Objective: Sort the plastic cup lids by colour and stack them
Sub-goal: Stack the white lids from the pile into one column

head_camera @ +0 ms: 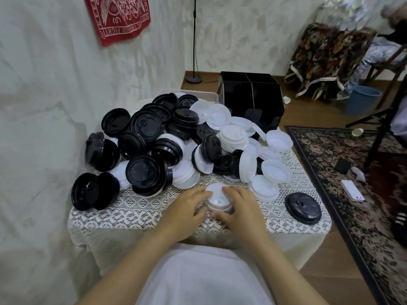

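At the near middle of the table (pixel 132 208), a white lid (pixel 218 201) lies flat. The left hand (pixel 187 208) and the right hand (pixel 237 208) hold it between them, the fingers of each curled round its rim from its own side. The lid is round and equally near to both hands, and the mixed pile (pixel 176 139) lies just beyond it. The loose white lids (pixel 264 188) lie to the far right, so I judge the right hand is better placed to reach next.

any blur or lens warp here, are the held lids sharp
Head view: wide-angle warp bows the table edges; light soft and even, no harsh glare; person at top right blurred; white lids between left hand and right hand look fairly sharp.
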A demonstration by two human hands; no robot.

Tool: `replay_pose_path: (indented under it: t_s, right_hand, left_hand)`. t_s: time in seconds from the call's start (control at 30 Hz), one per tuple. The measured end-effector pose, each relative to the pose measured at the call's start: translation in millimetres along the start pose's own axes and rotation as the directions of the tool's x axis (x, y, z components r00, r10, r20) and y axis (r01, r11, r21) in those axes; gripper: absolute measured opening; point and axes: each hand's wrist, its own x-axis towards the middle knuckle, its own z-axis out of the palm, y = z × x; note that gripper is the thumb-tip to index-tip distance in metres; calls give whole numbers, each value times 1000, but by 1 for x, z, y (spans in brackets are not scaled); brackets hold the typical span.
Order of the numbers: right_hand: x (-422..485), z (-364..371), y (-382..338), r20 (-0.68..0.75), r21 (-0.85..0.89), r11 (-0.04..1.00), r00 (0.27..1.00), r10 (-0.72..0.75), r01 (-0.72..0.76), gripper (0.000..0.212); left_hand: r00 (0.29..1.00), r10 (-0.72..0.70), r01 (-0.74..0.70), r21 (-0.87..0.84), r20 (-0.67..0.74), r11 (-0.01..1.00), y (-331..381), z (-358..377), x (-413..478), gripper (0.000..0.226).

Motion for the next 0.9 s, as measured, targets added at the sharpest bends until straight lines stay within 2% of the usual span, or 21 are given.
replay_pose_path:
  t_s: [0.33, 0.37, 0.43, 0.5, 0.53, 0.6, 0.7, 0.8, 0.9]
  right_hand:
    - [-6, -9, 4, 129, -31, 998, 990, -53, 58, 61]
    - [-6, -12, 5, 84, -25, 998, 995, -49, 52, 57]
    - [-5, -21, 13, -164, -46, 999, 986, -25, 18, 42]
    - [0, -35, 23, -375, -163, 980, 926, 48, -117, 28]
    - [2, -40, 29, -402, -243, 950, 912, 83, -194, 26]
    - [5, -43, 37, -360, -362, 890, 922, 141, -277, 30]
    - [6, -40, 41, -224, -449, 855, 959, 175, -261, 47]
    - [10, -43, 40, -102, -467, 849, 969, 224, -246, 64]
    - [10, -46, 35, -100, -477, 844, 969, 226, -246, 68]
  left_hand:
    - [999, -34, 33, 103, 7, 994, -3, 3, -1, 51]
    - [999, -37, 36, 103, 4, 994, -2, 3, -1, 50]
    - [999, -40, 41, 78, -10, 996, -2, 4, -1, 47]
    - [999, -41, 43, 50, -30, 998, -1, 4, 0, 45]
    - [998, -45, 46, 43, -38, 998, 0, 4, 0, 44]
    - [997, -56, 58, 34, -45, 998, 0, 4, 0, 43]
    - [997, -55, 56, 28, -48, 998, 0, 4, -1, 43]
    - [998, -58, 59, 27, -39, 998, 1, 4, -1, 43]
    - [998, -55, 56, 32, -33, 998, 1, 3, -1, 44]
